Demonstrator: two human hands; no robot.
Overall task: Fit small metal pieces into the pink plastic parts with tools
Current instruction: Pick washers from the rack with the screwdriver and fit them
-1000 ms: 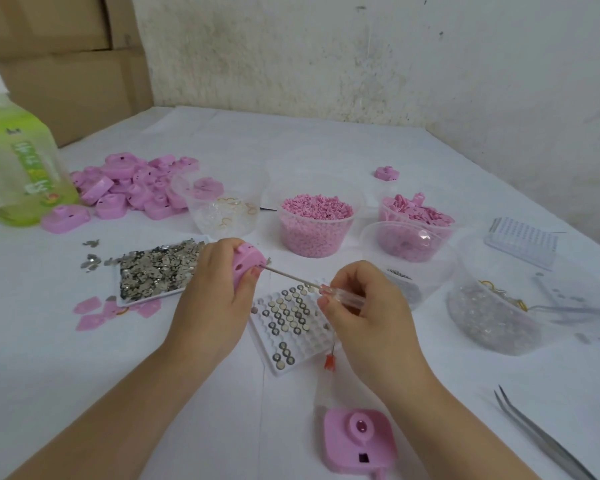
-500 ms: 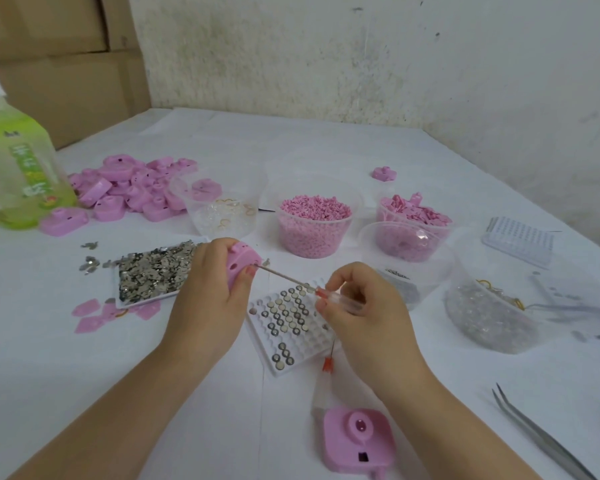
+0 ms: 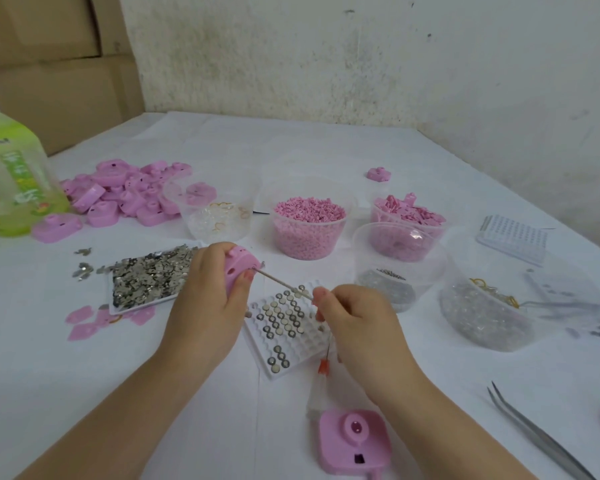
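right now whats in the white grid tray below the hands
Small round metal pieces sit in many cells of the white grid tray; other cells are empty. The right hand covers its right edge, hiding cells there.

A green drink bottle (image 3: 11,188) stands at the left edge of the white tabletop (image 3: 291,147). Behind it, brown cardboard boxes (image 3: 56,64) are stacked beside a stained, speckled white wall (image 3: 361,57) along the tabletop's far side.

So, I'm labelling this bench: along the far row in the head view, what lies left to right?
Green plastic bottle, pile of pink plastic parts, clear cup of gold rings, clear tub of pink granules, clear tub of pink flat pieces, white gridded plastic tray.
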